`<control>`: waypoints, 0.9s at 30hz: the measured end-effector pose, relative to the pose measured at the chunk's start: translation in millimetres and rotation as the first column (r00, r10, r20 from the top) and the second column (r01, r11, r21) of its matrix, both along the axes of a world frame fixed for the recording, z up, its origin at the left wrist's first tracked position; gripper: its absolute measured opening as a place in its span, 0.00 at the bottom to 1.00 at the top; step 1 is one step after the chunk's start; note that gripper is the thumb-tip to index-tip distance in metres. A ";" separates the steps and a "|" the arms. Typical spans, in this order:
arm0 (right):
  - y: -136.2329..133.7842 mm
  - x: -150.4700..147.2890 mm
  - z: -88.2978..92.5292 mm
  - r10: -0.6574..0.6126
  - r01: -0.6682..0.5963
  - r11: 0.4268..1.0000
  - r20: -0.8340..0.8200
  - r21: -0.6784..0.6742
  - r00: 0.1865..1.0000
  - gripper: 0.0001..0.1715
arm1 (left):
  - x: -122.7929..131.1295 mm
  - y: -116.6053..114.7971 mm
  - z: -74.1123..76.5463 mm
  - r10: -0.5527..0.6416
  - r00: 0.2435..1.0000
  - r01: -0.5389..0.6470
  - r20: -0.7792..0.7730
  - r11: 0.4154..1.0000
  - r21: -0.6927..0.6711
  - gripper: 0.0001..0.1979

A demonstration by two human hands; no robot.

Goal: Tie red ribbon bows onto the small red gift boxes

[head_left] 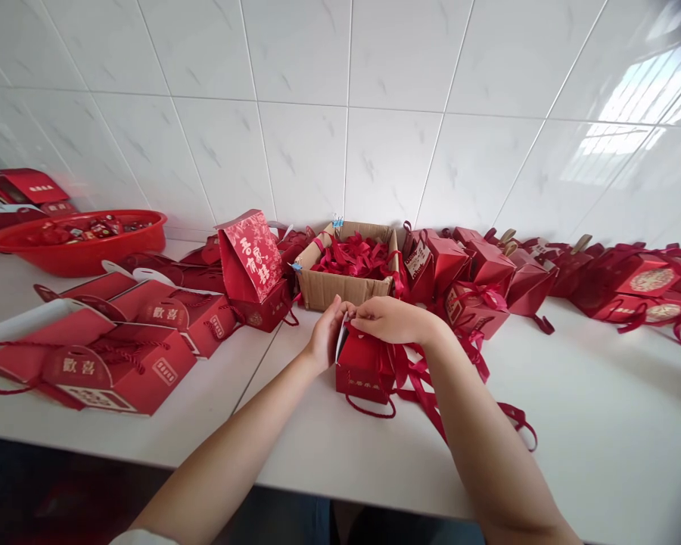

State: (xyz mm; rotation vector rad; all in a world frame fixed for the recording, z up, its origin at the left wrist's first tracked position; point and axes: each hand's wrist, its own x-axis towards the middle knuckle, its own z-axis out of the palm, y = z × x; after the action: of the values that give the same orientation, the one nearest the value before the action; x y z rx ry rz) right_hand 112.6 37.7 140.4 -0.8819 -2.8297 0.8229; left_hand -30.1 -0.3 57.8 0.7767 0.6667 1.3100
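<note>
At the middle of the white worktop, just behind its front edge, sits a small red gift box, its twisted rope handle drooping toward the person. The right grip pinches the box at its top; the left grip touches its left side, though I cannot tell how closed its fingers are. Loose dark-red satin ribbons trail off rightward. To the left lie rope-handled gift boxes. Behind the hands, an open cardboard carton holds more ribbon, with a red plastic basin farther left and a marbled tile wall beyond.
</note>
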 end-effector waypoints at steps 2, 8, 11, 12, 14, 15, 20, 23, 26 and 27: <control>0.2 -1.1 -1.2 0.007 -0.007 1.000 -0.014 -0.005 1.000 0.19 | 0.7 1.1 -1.5 0.015 0.999 -0.014 -0.047 1.000 0.016 0.22; -1.0 -2.0 1.4 -0.016 0.015 1.000 0.010 0.026 1.000 0.18 | -15.4 12.6 -6.5 0.400 0.829 -0.256 -0.391 0.893 0.371 0.19; -0.9 -1.6 2.7 -0.025 0.024 0.999 0.021 0.022 0.999 0.16 | -31.2 14.5 -3.4 0.400 0.797 -0.199 -0.452 0.881 0.429 0.18; -0.6 -1.5 2.6 -0.026 0.025 0.999 0.023 0.019 0.999 0.16 | -35.4 14.0 -1.8 0.364 0.794 -0.146 -0.487 0.892 0.429 0.18; 0.1 -1.4 1.9 -0.024 0.024 1.000 0.027 0.018 0.999 0.16 | -40.2 11.9 0.9 0.272 0.787 -0.034 -0.554 0.916 0.401 0.15; 0.5 -1.3 1.4 -0.023 0.022 1.000 0.029 0.020 0.999 0.16 | -40.9 10.8 1.9 0.230 0.783 0.010 -0.578 0.925 0.381 0.13; 0.9 -1.1 0.8 -0.033 0.032 0.999 0.035 0.017 0.999 0.16 | -36.9 8.5 2.1 0.144 0.773 0.079 -0.618 0.944 0.319 0.07; -0.1 -1.1 2.7 -0.033 0.032 0.999 0.032 0.026 0.999 0.16 | -35.6 8.6 1.6 0.156 0.782 0.058 -0.603 0.946 0.320 0.07; -1.9 1.1 7.6 -0.039 0.038 0.998 0.021 0.041 0.999 0.17 | -35.4 9.4 7.3 0.181 0.797 0.026 -0.576 0.943 0.331 0.07; -2.4 3.0 9.7 -0.046 0.045 0.998 0.015 0.046 0.999 0.16 | -35.2 10.2 12.1 0.185 0.798 0.021 -0.573 0.943 0.333 0.06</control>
State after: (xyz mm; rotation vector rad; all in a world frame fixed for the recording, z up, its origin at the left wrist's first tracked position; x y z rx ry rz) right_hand 115.6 35.3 150.1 -0.9472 -2.8189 0.7459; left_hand -65.3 10.0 69.9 1.4872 1.0084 1.2662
